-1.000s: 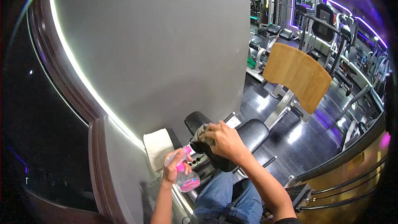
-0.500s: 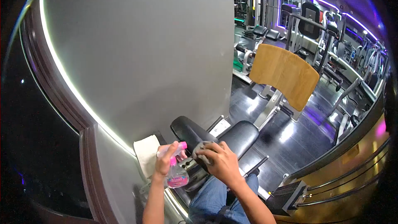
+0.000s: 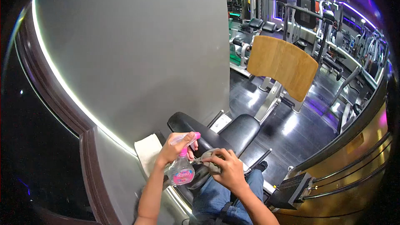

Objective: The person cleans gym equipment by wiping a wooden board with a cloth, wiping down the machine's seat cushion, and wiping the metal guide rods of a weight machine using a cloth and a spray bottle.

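My left hand [image 3: 171, 150] is wrapped round the neck of a clear spray bottle [image 3: 182, 172] with a pink trigger head and a pink label. In my right hand [image 3: 228, 168] is a crumpled grey cloth [image 3: 209, 158], bunched between the fingers. The bottle's head and the cloth are close together, just above the machine's black padding. One long black pad [image 3: 187, 127] runs from the wall side toward my hands, and another black pad [image 3: 241, 133] angles off to the right.
A folded cream towel [image 3: 146, 152] lies by the wall at left. A wooden board [image 3: 283, 64] on a metal stand is ahead. A weight stack [image 3: 291, 192] stands at lower right. Gym machines [image 3: 306, 12] fill the background.
My left hand has moved right with the spray bottle, nearer the cloth. My right hand has shifted slightly right and down with the cloth. The view has tilted a little.
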### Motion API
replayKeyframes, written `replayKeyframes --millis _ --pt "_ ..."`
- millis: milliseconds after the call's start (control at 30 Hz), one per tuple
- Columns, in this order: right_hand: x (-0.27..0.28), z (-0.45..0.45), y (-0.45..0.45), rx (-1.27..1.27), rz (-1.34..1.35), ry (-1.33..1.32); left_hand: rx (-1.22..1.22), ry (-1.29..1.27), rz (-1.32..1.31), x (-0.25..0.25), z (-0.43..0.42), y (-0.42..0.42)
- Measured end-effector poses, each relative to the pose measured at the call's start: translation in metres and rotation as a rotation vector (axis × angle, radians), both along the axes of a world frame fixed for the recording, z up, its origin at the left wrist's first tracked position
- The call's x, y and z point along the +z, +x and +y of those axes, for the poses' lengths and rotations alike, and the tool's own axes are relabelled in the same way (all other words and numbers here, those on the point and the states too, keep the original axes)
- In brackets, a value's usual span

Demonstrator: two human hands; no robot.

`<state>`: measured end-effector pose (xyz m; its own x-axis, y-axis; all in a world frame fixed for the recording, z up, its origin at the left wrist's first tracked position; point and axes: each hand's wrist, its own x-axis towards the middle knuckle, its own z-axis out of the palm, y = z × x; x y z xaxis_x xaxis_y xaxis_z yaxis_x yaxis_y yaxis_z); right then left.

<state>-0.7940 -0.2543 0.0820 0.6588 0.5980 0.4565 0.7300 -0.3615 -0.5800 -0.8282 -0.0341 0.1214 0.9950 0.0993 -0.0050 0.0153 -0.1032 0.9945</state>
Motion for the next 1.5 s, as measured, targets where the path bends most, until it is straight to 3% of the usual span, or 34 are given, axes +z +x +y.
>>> replayKeyframes --millis 233,600,767,967,1100,1333,1500 --pt "-0.066 -0.001 -0.010 -0.154 -0.036 0.371 0.042 -0.077 0.069 -0.005 -0.010 0.011" --pt "-0.008 0.019 0.000 -0.016 0.016 0.143 0.081 -0.044 -0.005 -0.008 -0.016 0.009" --pt "-0.059 -0.003 -0.004 -0.042 -0.011 0.246 0.113 -0.051 0.005 -0.005 -0.019 0.008" --pt "-0.121 -0.008 -0.013 -0.184 0.125 0.584 0.175 -0.007 -0.015 -0.005 -0.023 0.009" --pt "-0.123 0.001 -0.018 -0.236 0.276 0.691 0.194 -0.014 -0.051 -0.008 -0.023 0.009" --pt "-0.042 0.007 -0.015 -0.116 0.129 0.407 0.201 -0.028 -0.030 -0.010 -0.019 0.010" --pt "-0.071 -0.003 -0.006 -0.028 0.024 0.376 0.192 -0.021 -0.030 -0.009 -0.021 0.005"
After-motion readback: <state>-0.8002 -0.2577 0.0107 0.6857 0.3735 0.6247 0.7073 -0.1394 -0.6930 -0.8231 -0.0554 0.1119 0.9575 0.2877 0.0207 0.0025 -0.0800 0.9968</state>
